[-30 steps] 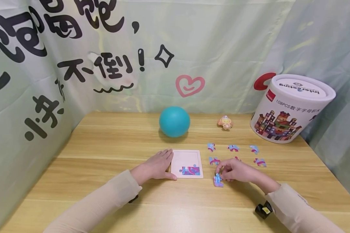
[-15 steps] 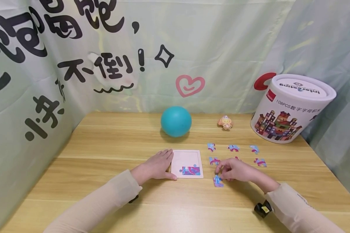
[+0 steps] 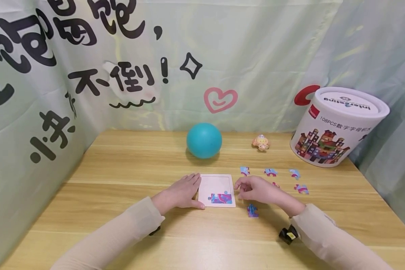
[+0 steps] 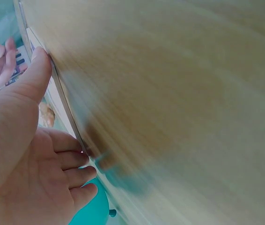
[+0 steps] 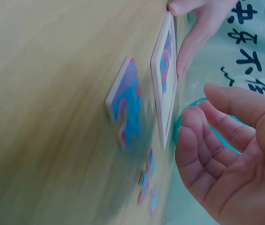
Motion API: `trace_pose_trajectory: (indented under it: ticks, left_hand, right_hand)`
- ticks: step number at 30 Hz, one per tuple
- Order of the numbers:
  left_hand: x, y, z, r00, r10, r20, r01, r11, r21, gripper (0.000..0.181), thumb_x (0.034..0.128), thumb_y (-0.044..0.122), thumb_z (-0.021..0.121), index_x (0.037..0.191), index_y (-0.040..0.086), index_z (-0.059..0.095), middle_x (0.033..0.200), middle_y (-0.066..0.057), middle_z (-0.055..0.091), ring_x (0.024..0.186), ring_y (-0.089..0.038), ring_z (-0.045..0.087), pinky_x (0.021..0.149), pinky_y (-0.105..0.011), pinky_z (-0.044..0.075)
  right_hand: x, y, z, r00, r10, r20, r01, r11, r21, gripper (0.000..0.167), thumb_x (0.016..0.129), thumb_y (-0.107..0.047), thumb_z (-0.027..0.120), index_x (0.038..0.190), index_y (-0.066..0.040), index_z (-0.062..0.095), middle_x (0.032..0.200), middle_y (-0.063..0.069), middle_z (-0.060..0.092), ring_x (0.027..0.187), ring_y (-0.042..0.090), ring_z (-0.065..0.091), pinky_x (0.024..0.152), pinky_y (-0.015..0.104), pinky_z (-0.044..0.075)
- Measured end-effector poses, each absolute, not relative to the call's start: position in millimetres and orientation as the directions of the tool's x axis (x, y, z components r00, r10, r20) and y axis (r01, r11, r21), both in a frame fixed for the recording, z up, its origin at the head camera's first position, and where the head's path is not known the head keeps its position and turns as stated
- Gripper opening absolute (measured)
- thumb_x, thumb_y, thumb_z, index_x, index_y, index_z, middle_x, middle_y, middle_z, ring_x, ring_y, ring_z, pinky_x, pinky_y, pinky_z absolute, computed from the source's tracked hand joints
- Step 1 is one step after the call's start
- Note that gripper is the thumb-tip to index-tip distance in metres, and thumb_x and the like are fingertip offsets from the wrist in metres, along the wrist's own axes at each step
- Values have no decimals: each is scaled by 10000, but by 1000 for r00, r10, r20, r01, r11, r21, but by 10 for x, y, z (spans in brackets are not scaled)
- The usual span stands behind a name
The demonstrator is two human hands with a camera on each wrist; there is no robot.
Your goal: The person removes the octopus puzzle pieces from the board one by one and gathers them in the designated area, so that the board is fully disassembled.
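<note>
My left hand rests flat along the left side of a square puzzle tray, thumb at its lower corner and fingertips at its upper left. Joined jigsaw pieces lie in the tray's lower right part. Just beyond the tray's right side hovers my right hand, its fingers loosely bent; the right wrist view shows nothing between them. A loose blue and purple jigsaw piece lies on the table below that hand, apart from it. Part of the loose pieces' second row is hidden behind the hand.
More loose jigsaw pieces lie in rows to the right of the tray. Behind it sits a teal balloon. A small toy figure and a large white tub stand at the back right, before a printed curtain.
My right hand has let go of the blue and purple jigsaw piece and moved up and left, towards the tray. The left hand stays put. The balloon has shifted slightly right.
</note>
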State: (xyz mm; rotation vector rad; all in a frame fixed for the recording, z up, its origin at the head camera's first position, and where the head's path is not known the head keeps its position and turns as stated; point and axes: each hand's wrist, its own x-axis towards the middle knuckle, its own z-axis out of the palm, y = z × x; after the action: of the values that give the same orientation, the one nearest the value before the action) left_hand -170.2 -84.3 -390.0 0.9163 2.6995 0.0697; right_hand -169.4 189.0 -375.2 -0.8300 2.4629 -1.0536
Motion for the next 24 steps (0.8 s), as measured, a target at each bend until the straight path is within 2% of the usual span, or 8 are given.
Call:
trace_pose_trajectory:
  ticks: [8, 15, 24]
  left_hand:
    - [-1699, -839, -3918, -755, 606, -252, 595, 794, 126, 955, 806, 609, 552, 1412, -68, 259, 1482, -191, 199, 1355, -305, 181, 1091, -380, 166]
    - [-1701, -839, -3919, -757, 609, -237, 601, 791, 114, 958, 801, 614, 556, 1402, -77, 276, 1473, -201, 220, 1346, -315, 204, 1087, -383, 182]
    - [-1703, -840, -3913, -758, 607, -239, 598, 793, 118, 961, 800, 618, 552, 1404, -76, 273, 1474, -202, 214, 1348, -314, 201, 1087, -384, 181]
  right_hand:
    - [-1746, 1631, -3811, -730, -682, -52, -417, 505, -756, 138, 829, 9, 640, 963, 11, 609, 733, -16, 554, 647, 116, 509, 572, 233, 456]
    - [-1776, 1464, -3849, -745, -663, -78, -419, 555, -718, 137, 823, -34, 666, 951, -37, 618, 726, -34, 549, 640, 107, 498, 550, 229, 433]
    - [-1809, 1372, -3889, -736, -671, -86, -450, 580, -679, 99, 816, -47, 677, 904, -44, 632, 687, -60, 539, 612, 70, 481, 564, 220, 435]
